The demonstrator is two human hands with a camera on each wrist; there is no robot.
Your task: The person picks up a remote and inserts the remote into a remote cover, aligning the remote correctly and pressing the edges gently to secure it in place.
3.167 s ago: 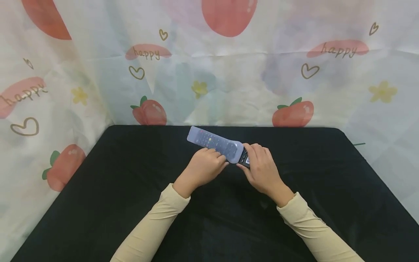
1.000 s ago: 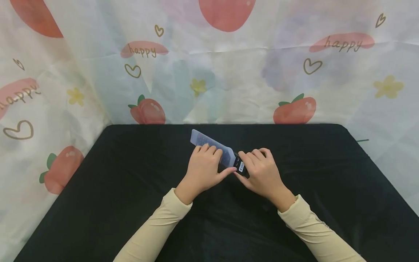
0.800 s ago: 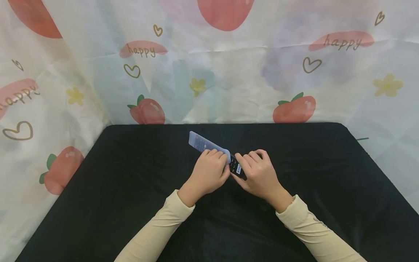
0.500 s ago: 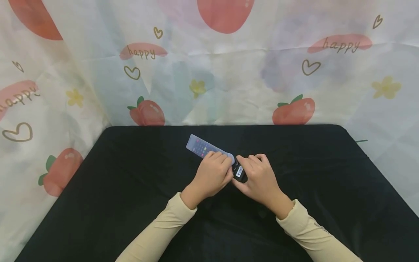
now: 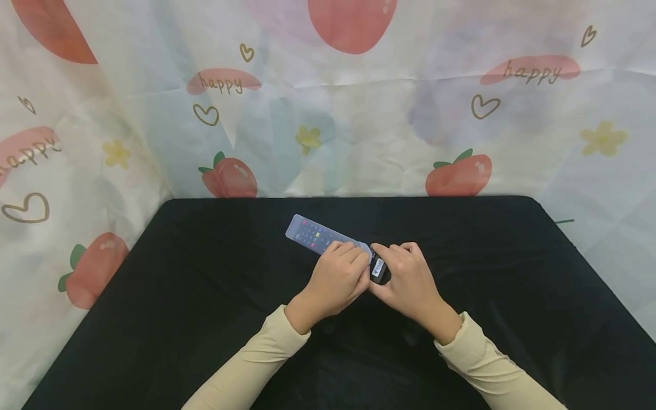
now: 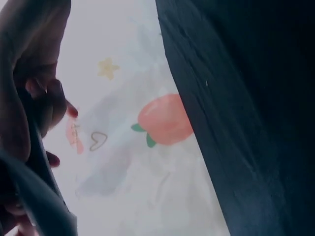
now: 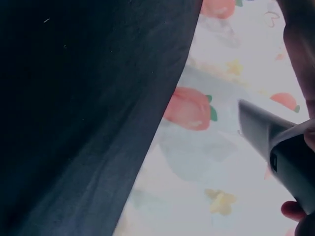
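Observation:
A black remote control (image 5: 378, 267) sits partly inside a translucent bluish sleeve (image 5: 312, 234), with several coloured buttons showing through it. Its bare black end, with a white label, sticks out toward the right. My left hand (image 5: 338, 279) grips the sleeved part near the sleeve's mouth, fingers curled over it. With thumb and fingers, my right hand (image 5: 407, 279) holds the bare end. Both hands nearly touch. In the right wrist view the sleeve's edge (image 7: 258, 125) stands off the dark remote body (image 7: 298, 169). The left wrist view shows the remote (image 6: 42, 162) dark and partly cut off.
Below the hands spreads a table with a black cloth (image 5: 179, 296). A pale curtain (image 5: 359, 142) printed with fruit, hearts and flowers hangs behind the table and along its sides.
The remote has come slightly nearer to me. My left hand has shifted right along the sleeve, opening briefly and curling again, and now sits closer to my right hand, which keeps its hold.

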